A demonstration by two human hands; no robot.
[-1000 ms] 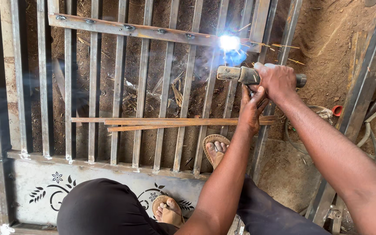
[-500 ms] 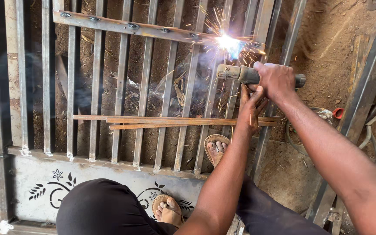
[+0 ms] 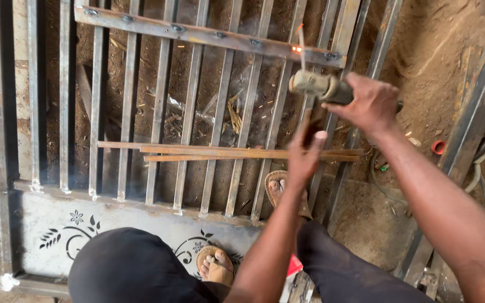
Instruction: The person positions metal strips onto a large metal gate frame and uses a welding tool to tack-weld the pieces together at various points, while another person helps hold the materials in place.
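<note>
The welding electrode holder point(image 3: 324, 87) hangs over the upper right part of the steel gate frame point(image 3: 158, 112), its thin rod point(image 3: 301, 47) pointing up to a small orange glow on the flat cross bar point(image 3: 209, 36) that runs across the top of the vertical bars. The right hand point(image 3: 369, 104) is wrapped tightly around the holder's handle, fingers closed over it. The left hand point(image 3: 305, 151) sits just below the holder with fingers curled; whether it grips anything there cannot be told. Under it, thin rusty rods point(image 3: 225, 151) lie across the bars toward the frame's middle. Along the frame's lower edge runs a pale panel with flower patterns point(image 3: 68, 230). Two feet in sandals point(image 3: 217, 264) rest on the gate, above dark trousers point(image 3: 124, 269). A red ring point(image 3: 438, 147) lies on the dirt beyond the right edge.
</note>
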